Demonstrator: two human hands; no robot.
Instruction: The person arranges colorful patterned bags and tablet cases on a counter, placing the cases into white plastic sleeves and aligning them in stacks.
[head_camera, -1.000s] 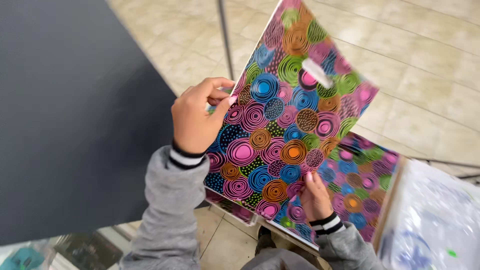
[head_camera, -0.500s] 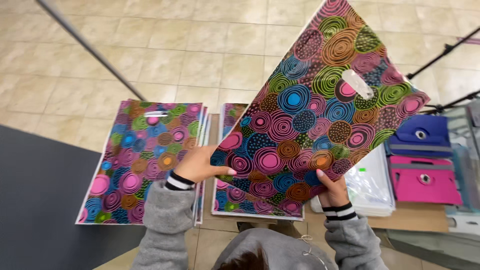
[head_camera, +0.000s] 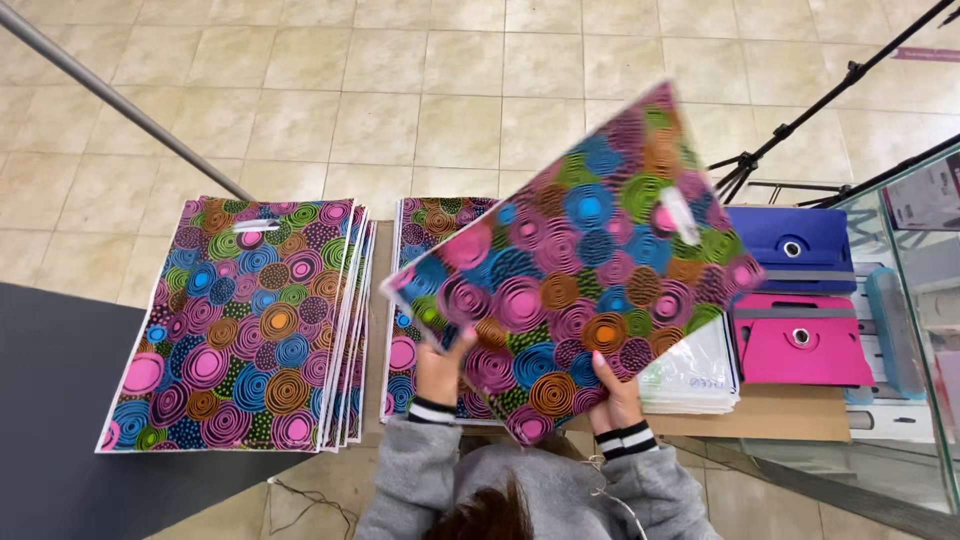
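We grip the swirl-patterned plastic bag (head_camera: 575, 270) by its near bottom edge, left hand (head_camera: 440, 368) and right hand (head_camera: 612, 395) both pinched shut on it, long axis tilting up-right above the middle bag stack (head_camera: 425, 240).

Single head cam, looks steeply down, close over hands (head_camera: 530, 385).

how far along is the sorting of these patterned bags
Already down: a fanned left stack of swirl-patterned bags on the surface. In hand: the left hand and right hand hold one bag up, tilted. Left: a middle stack lies under it; how many remain cannot be told.
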